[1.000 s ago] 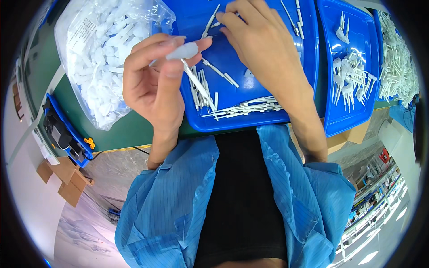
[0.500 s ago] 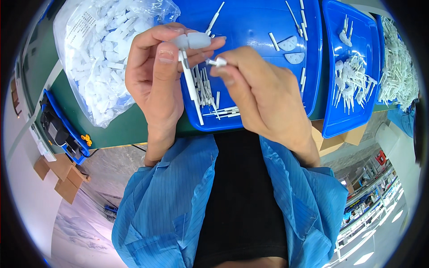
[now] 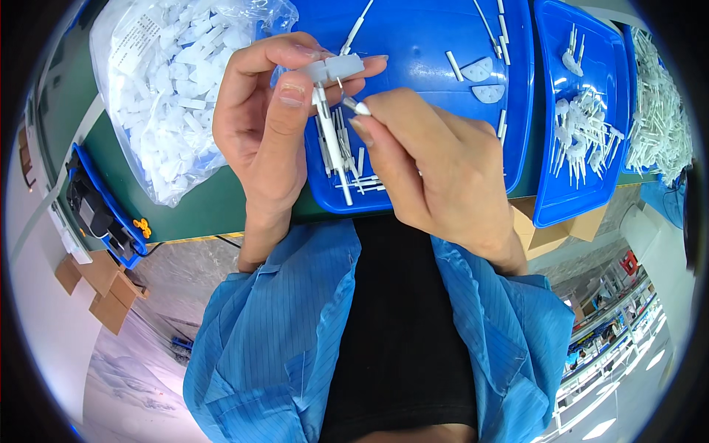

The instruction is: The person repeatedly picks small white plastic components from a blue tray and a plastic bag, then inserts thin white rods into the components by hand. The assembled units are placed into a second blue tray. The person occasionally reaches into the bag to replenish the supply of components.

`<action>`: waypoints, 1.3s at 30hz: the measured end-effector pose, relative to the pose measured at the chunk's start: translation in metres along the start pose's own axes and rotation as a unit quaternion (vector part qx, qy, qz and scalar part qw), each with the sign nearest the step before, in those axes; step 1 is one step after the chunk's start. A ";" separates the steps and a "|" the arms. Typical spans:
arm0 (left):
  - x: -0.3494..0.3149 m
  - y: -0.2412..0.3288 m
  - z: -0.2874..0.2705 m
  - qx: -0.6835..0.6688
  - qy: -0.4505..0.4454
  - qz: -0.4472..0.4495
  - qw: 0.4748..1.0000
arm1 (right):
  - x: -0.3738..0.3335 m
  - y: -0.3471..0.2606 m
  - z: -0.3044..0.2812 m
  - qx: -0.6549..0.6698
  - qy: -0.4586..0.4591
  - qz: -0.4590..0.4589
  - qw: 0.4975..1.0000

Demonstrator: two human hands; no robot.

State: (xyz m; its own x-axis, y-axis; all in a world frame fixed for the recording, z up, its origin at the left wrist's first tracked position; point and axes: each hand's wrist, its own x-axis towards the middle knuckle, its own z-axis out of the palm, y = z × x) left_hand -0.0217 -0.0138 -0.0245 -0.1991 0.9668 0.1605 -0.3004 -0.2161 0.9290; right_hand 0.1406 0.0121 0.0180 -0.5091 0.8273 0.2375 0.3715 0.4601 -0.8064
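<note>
My left hand (image 3: 262, 122) pinches a translucent white plastic piece (image 3: 346, 67) between thumb and fingers. A long white rod with a metal section (image 3: 332, 136) hangs down from that piece, past the palm. Between its thumb and forefinger, my right hand (image 3: 443, 159) grips a thin white rod with a metal tip (image 3: 360, 108). That tip points up at the underside of the plastic piece, very near it; whether they touch I cannot tell. Behind both hands, a blue tray (image 3: 413, 37) holds loose white rods and two half-round white plastic pieces (image 3: 487, 94).
A clear bag of white plastic parts (image 3: 166, 96) lies on the green table at left. To the right, a smaller blue tray (image 3: 550, 199) holds rod-and-plastic assemblies (image 3: 583, 136), with a larger pile of similar parts (image 3: 657, 111) beyond. A blue bin (image 3: 111, 221) is at the table's left edge.
The plastic piece has tilted and moved slightly right with my left hand. In my right hand, the thin rod has turned so its tip points up toward the piece.
</note>
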 end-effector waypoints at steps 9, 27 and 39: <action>0.000 0.002 0.001 -0.025 -0.005 -0.002 1.000 | -0.001 0.005 -0.002 0.009 -0.001 -0.001 1.000; -0.001 0.003 -0.003 -0.007 -0.006 -0.029 1.000 | -0.002 0.004 -0.006 -0.054 0.019 -0.005 0.998; -0.003 0.006 0.009 -0.035 0.029 -0.023 0.999 | -0.006 -0.002 -0.008 -0.068 0.034 0.054 0.996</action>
State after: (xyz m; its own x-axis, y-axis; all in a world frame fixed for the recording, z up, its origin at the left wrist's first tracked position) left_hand -0.0144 -0.0164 -0.0160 -0.2363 0.9668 0.0974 -0.3754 -0.1832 0.9086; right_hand 0.1488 0.0092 0.0225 -0.4081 0.8923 0.1928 0.5250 0.4022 -0.7501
